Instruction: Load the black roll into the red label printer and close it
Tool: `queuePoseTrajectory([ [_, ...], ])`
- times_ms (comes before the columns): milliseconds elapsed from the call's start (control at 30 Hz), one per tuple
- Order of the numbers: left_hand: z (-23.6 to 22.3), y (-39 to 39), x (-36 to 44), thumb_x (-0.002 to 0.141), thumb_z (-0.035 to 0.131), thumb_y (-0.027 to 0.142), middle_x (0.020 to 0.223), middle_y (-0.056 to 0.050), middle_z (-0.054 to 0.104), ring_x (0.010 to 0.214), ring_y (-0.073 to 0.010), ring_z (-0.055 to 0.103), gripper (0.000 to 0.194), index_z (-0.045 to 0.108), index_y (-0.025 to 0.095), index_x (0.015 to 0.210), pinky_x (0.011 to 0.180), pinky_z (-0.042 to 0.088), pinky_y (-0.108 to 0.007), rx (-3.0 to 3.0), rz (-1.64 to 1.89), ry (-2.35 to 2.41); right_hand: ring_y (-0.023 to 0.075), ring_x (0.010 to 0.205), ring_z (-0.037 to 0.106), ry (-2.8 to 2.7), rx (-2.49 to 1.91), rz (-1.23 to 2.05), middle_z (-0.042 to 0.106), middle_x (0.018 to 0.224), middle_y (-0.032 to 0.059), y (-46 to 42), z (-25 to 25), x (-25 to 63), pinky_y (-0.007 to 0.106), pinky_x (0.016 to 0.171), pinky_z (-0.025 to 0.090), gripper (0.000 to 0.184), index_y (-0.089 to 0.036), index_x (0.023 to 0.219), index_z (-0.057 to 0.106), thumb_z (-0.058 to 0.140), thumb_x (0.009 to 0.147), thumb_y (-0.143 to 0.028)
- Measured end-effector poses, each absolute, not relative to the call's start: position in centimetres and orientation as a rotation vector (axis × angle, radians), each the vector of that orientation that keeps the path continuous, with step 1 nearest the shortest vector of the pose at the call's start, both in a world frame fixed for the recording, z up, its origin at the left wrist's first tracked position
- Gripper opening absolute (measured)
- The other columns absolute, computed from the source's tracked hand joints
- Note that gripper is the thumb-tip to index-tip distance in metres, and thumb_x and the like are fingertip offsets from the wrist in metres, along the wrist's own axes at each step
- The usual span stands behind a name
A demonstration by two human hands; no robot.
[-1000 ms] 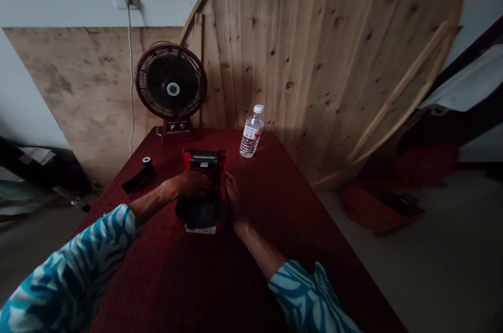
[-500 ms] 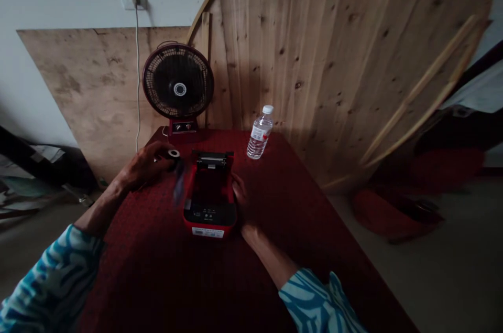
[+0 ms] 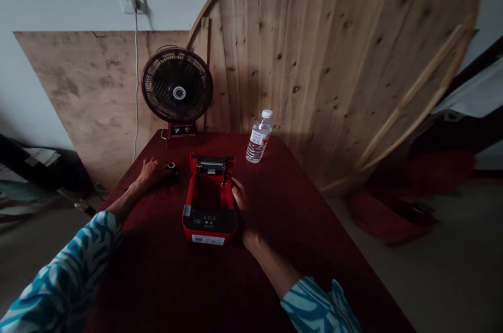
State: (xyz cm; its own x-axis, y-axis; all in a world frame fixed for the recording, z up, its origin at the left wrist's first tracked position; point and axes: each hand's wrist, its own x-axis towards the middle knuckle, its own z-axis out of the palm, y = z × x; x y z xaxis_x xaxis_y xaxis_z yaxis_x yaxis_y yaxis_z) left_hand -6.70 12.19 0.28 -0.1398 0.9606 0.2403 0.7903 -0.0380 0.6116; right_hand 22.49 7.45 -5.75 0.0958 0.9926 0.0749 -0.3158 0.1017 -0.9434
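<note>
A red and black label printer (image 3: 210, 224) sits on the dark red table with its lid raised at the back and its inner bay exposed. Against its right side lies my right hand (image 3: 240, 199), fingers bent at the edge and holding it; part of that hand is in shadow. To the left of the printer, a small dark roll with a pale core (image 3: 171, 166) is down at the tabletop. My left hand (image 3: 151, 171) is low over the table right beside this roll, fingers apart and reaching toward it; the fingertips are hard to make out.
A round fan (image 3: 178, 92) stands at the table's back left, its cord running to a wall socket (image 3: 132, 2). A clear water bottle (image 3: 257, 139) stands behind the printer to the right. Wooden boards (image 3: 298, 60) lean on the wall behind the dark red table (image 3: 294, 228).
My left hand has lowered the roll from above the table to its surface, and its fingers have loosened. The strip hanging from the roll no longer shows. My right hand stays at the printer.
</note>
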Motion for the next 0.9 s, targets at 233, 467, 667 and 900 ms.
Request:
queuePoseTrajectory([
  [233,0.7,11.0,-13.0,0.076,0.057,0.063,0.118,-0.014,0.071,0.112,-0.0312,0.063,0.065,0.064,0.015,0.12,0.092,0.051,-0.039,1.636,1.158,1.927,0.0255,0.114,0.061,-0.928,-0.937,1.237,0.069,0.121,0.0049,7.3,-5.5,22.4,0.044,0.1,0.046,0.039,-0.025,0.11,0.067,0.06,0.079,-0.048],
  [467,-1.5,10.6,-13.6,0.048,0.078,0.06,0.101,-0.01,0.077,0.106,-0.0353,0.066,0.062,0.073,0.018,0.094,0.089,0.054,-0.041,1.558,1.1,1.808,0.0253,0.107,0.065,-0.883,-0.944,1.308,0.071,0.118,0.004,7.5,-5.6,22.2,0.043,0.094,0.05,0.046,-0.025,0.115,0.065,0.061,0.078,-0.053],
  [667,-1.3,10.6,-12.2,0.044,0.08,0.053,0.077,-0.005,0.075,0.088,-0.0326,0.069,0.05,0.07,0.019,0.079,0.076,0.057,-0.038,1.461,1.193,1.788,0.0254,0.11,0.064,-0.919,-0.918,1.233,0.071,0.118,0.0041,8.2,-7.0,22.1,0.044,0.097,0.048,0.042,-0.026,0.111,0.068,0.06,0.079,-0.052],
  [900,4.8,5.9,-11.8,0.051,0.073,0.064,0.081,-0.007,0.074,0.073,-0.0263,0.07,0.062,0.067,0.019,0.093,0.065,0.058,-0.035,1.393,1.322,1.644,0.0252,0.11,0.063,-0.897,-0.88,1.228,0.071,0.118,0.0034,8.3,-6.8,21.9,0.042,0.096,0.048,0.04,-0.026,0.109,0.068,0.061,0.078,-0.051],
])
